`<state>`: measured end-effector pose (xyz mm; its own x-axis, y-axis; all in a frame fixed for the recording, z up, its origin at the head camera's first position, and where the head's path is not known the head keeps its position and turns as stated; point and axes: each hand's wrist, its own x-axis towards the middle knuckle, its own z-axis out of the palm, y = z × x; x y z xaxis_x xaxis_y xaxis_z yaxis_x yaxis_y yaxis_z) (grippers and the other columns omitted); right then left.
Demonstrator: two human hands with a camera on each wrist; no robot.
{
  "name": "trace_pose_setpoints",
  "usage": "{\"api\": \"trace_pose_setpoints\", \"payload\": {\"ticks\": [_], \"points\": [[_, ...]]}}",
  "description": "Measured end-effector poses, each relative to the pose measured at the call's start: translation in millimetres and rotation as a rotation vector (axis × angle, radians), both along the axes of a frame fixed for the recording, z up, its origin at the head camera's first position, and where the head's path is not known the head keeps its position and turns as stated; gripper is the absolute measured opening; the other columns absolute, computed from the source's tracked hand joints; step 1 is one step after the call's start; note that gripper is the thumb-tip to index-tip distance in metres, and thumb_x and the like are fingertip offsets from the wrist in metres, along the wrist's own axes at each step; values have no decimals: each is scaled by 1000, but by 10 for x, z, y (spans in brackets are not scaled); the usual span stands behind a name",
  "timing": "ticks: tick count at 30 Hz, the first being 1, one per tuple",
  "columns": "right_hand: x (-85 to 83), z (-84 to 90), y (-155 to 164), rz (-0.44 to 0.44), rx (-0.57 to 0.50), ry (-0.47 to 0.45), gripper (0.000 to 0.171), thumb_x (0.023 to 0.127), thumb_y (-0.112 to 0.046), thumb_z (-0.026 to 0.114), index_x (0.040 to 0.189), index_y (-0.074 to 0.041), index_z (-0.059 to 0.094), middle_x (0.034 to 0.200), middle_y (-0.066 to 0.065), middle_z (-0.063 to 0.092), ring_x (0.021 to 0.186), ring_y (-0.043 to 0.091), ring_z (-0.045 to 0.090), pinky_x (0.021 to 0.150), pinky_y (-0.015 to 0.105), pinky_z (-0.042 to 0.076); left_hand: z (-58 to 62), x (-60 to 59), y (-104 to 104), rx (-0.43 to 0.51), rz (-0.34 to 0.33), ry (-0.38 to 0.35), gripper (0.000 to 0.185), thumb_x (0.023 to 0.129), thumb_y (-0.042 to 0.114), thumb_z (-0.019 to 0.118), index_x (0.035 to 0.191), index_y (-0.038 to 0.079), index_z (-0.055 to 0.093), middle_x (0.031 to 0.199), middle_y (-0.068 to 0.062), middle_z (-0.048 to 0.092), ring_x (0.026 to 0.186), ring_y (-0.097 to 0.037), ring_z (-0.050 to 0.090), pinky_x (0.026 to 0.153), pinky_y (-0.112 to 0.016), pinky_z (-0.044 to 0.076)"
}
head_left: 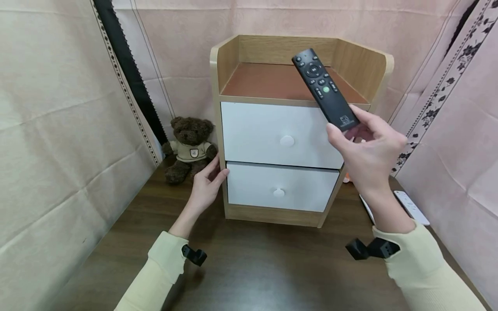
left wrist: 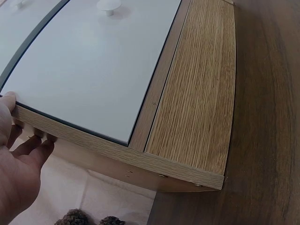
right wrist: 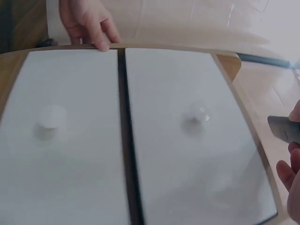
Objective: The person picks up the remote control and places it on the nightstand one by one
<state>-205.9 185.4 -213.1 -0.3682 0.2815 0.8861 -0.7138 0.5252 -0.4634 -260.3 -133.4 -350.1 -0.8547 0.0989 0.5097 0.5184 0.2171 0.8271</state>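
A small wooden cabinet (head_left: 229, 60) with two white drawers stands on a dark wooden table (head_left: 249, 268). The upper drawer (head_left: 272, 134) and lower drawer (head_left: 288, 188) each carry a round white knob and sit closed. My left hand (head_left: 208, 183) rests with straight fingers against the cabinet's left side, at the lower drawer's edge (left wrist: 70, 126). My right hand (head_left: 367, 144) holds a black remote (head_left: 323, 88) by its lower end, raised in front of the cabinet's top right corner. In the right wrist view the remote (right wrist: 285, 129) shows only as a dark edge.
A brown teddy bear (head_left: 189, 147) sits left of the cabinet against the cloth wall. A white remote (head_left: 411, 207) lies on the table to the right. Cloth hangings close in both sides and the back. The table's near part lies in front of the cabinet.
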Motion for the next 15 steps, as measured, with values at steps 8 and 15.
{"api": "trace_pose_setpoints", "payload": {"ticks": [8, 15], "points": [[-179, 246, -309, -11, 100, 47, 33, 77, -14, 86, 107, -2, 80, 73, 6, 65, 60, 9, 48, 58, 17, 37, -34, -24, 3, 5, -1, -9, 59, 104, 9, 62, 157, 2, 37, 154, -18, 45, 135, -32, 52, 103, -39, 49], [-319, 381, -483, 0, 176, 53, 31, 78, -14, 82, 102, 5, 77, 86, 12, 74, 61, -5, 57, 62, 12, 47, -264, -248, -64, 20, -5, 56, 59, 104, 18, 64, 157, 11, 41, 154, -10, 48, 134, -26, 54, 103, -41, 49]]}}
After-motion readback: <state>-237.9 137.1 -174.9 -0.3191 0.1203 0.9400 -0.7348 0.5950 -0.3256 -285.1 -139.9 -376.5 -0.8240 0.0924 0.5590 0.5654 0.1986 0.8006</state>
